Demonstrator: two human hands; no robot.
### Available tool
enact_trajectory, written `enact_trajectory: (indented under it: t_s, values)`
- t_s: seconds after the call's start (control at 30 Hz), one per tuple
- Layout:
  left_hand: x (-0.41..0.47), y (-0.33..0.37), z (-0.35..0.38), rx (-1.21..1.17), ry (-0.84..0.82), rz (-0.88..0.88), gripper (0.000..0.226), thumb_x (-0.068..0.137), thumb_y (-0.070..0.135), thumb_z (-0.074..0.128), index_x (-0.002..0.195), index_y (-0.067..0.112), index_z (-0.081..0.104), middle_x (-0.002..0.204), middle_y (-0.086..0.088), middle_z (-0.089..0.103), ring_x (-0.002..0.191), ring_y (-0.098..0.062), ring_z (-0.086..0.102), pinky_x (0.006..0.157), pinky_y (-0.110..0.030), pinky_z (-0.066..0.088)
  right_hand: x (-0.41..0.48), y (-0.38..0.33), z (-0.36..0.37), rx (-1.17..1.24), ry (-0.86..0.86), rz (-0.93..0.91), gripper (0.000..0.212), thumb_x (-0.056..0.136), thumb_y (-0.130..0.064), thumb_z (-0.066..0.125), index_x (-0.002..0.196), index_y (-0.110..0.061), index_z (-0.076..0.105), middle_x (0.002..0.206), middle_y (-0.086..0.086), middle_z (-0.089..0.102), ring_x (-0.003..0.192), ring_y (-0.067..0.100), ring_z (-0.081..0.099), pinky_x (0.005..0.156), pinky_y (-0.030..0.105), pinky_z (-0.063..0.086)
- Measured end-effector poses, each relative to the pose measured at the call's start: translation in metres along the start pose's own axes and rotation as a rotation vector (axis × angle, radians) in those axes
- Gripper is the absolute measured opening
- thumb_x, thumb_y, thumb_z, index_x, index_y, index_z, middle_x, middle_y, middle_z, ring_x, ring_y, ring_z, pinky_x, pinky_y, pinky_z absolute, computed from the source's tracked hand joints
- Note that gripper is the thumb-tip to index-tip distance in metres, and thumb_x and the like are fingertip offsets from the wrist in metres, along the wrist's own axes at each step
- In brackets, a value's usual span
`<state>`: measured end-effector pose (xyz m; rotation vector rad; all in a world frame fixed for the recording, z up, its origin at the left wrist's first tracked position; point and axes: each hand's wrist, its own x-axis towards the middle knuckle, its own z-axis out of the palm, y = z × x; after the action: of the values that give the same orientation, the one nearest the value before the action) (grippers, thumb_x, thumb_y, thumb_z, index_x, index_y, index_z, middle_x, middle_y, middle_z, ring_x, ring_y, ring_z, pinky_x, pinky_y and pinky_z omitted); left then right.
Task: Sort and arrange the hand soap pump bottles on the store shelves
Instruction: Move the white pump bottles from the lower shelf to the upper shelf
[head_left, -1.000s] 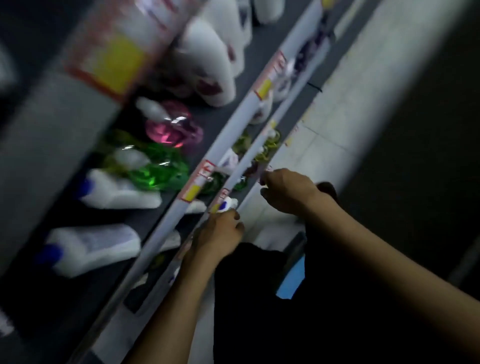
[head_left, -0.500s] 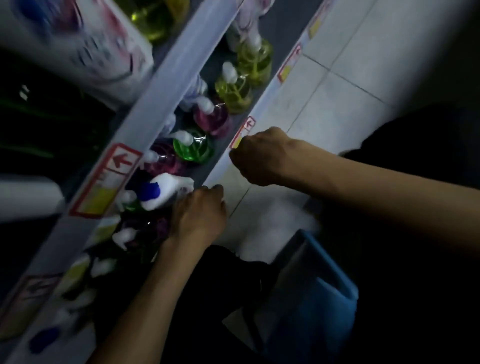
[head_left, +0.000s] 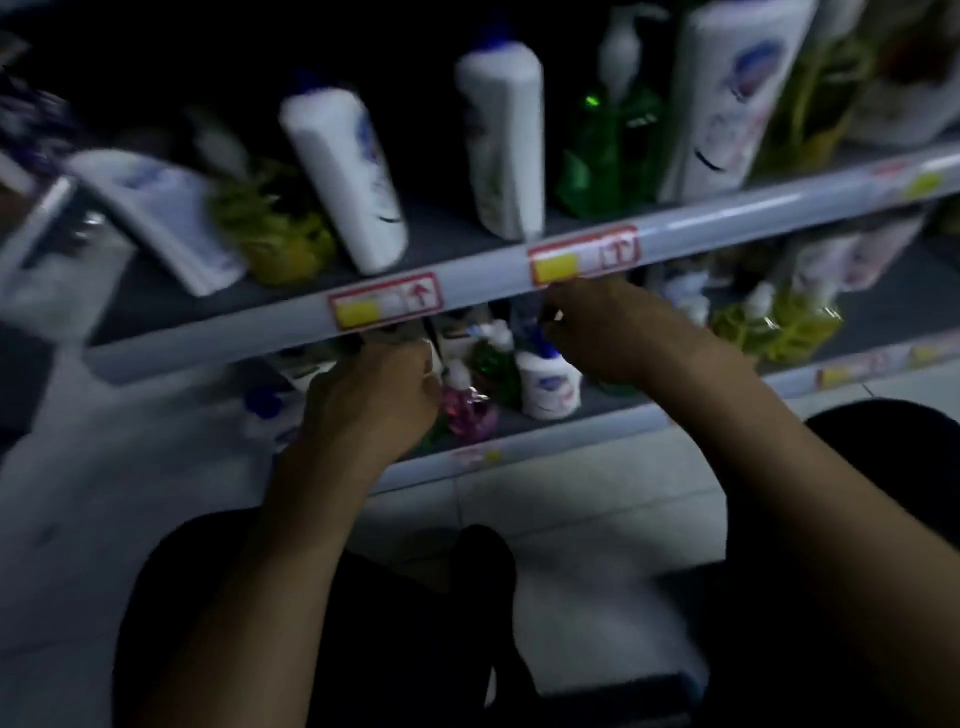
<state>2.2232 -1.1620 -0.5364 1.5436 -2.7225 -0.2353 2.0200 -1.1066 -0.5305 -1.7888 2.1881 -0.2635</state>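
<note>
1. White with a blue cap, the small bottle (head_left: 550, 387) stands on the lower shelf (head_left: 597, 423) between the two hands. The pink bottle (head_left: 467, 410) is at its 9 o'clock and the green bottle (head_left: 493, 364) is behind it.
2. Left hand (head_left: 374, 397), at 9 o'clock of the cluster: fingers curled; cannot tell what they hold (blur).
3. Right hand (head_left: 613, 332), at 1 o'clock of the small bottle: fingers bent near its cap; grip unconfirmed.
4. Judgement: both hands reach under the upper rail (head_left: 467, 283) because the bottles sit deep, probably to straighten the row.

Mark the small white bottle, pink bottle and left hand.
small white bottle (head_left: 550, 387): head view, on its labelled front.
pink bottle (head_left: 470, 413): head view, on its clear pink body.
left hand (head_left: 371, 400): head view, on the back of the hand.
</note>
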Motion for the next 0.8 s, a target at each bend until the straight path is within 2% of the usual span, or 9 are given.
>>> enact_trajectory:
  t_s: [0.07,0.2,0.27,0.37,0.47,0.53,0.63,0.73,0.8]
  values:
    - [-0.017,-0.017,-0.018,-0.032,0.051,-0.057,0.019,0.088,0.035,0.052,0.098,0.023,0.062,0.109,-0.007,0.067,0.1,-0.031,0.061,0.083,-0.039,0.051,-0.006,-0.031,-0.011,-0.014,0.075,-0.07,0.026,0.091,-0.026,0.047,0.112,-0.02,0.061,0.12,0.016,0.063,0.109,0.034,0.061,0.091,0.044,0.051]
    - [-0.036,-0.031,-0.058,-0.025,0.165,-0.13,0.023,0.09,0.036,0.048,0.108,0.029,0.061,0.112,-0.002,0.067,0.105,-0.027,0.061,0.081,-0.033,0.049,0.0,-0.076,-0.044,-0.049,0.109,-0.176,0.026,0.092,-0.03,0.048,0.113,-0.024,0.061,0.12,0.013,0.063,0.11,0.032,0.061,0.09,0.041,0.051]
    - [-0.036,-0.041,-0.081,-0.019,0.227,-0.166,0.021,0.089,0.038,0.048,0.101,0.027,0.06,0.104,-0.002,0.068,0.099,-0.028,0.063,0.077,-0.034,0.051,0.01,-0.098,-0.066,-0.046,0.153,-0.241,0.027,0.093,-0.032,0.047,0.114,-0.024,0.06,0.119,0.013,0.064,0.108,0.033,0.061,0.089,0.042,0.051]
    - [-0.021,-0.054,-0.11,-0.065,0.26,-0.177,0.021,0.085,0.041,0.044,0.089,0.024,0.057,0.083,-0.004,0.065,0.081,-0.029,0.064,0.069,-0.039,0.054,0.025,-0.12,-0.085,-0.041,0.257,-0.341,0.025,0.094,-0.033,0.044,0.114,-0.024,0.056,0.113,0.012,0.066,0.104,0.035,0.063,0.083,0.042,0.052]
    - [0.01,-0.058,-0.113,-0.048,0.204,-0.149,0.027,0.085,0.043,0.04,0.085,0.022,0.057,0.086,-0.002,0.064,0.081,-0.024,0.063,0.07,-0.035,0.052,0.038,-0.11,-0.077,-0.021,0.288,-0.365,0.018,0.095,-0.03,0.043,0.11,-0.026,0.052,0.104,0.007,0.066,0.097,0.033,0.065,0.069,0.036,0.047]
    - [0.031,-0.059,-0.099,-0.033,0.142,-0.158,0.026,0.089,0.04,0.043,0.088,0.019,0.057,0.091,-0.003,0.063,0.085,-0.022,0.062,0.07,-0.031,0.049,0.044,-0.097,-0.067,0.006,0.222,-0.313,0.021,0.094,-0.03,0.044,0.115,-0.032,0.047,0.105,0.002,0.066,0.098,0.028,0.066,0.071,0.034,0.049]
    - [0.047,-0.066,-0.088,0.047,0.075,-0.132,0.023,0.09,0.038,0.044,0.094,0.02,0.057,0.102,-0.001,0.061,0.095,-0.02,0.06,0.073,-0.027,0.043,0.055,-0.089,-0.073,0.064,0.143,-0.221,0.033,0.096,-0.034,0.043,0.129,-0.041,0.044,0.12,-0.003,0.062,0.109,0.017,0.063,0.089,0.031,0.051]
    - [0.044,-0.07,-0.107,-0.065,0.057,-0.056,0.018,0.093,0.038,0.046,0.1,0.027,0.058,0.112,0.005,0.06,0.097,-0.008,0.058,0.078,-0.018,0.04,0.055,-0.094,-0.081,0.182,0.221,-0.287,0.033,0.089,-0.05,0.036,0.119,-0.045,0.048,0.124,-0.012,0.06,0.113,0.005,0.059,0.091,0.022,0.048]
    - [0.037,-0.066,-0.132,-0.197,0.016,0.055,0.015,0.094,0.037,0.05,0.107,0.035,0.058,0.109,0.017,0.06,0.091,0.009,0.054,0.078,-0.004,0.036,0.054,-0.106,-0.088,0.15,0.37,-0.435,0.031,0.075,-0.055,0.035,0.099,-0.055,0.053,0.102,-0.036,0.059,0.106,-0.015,0.052,0.084,0.012,0.045]
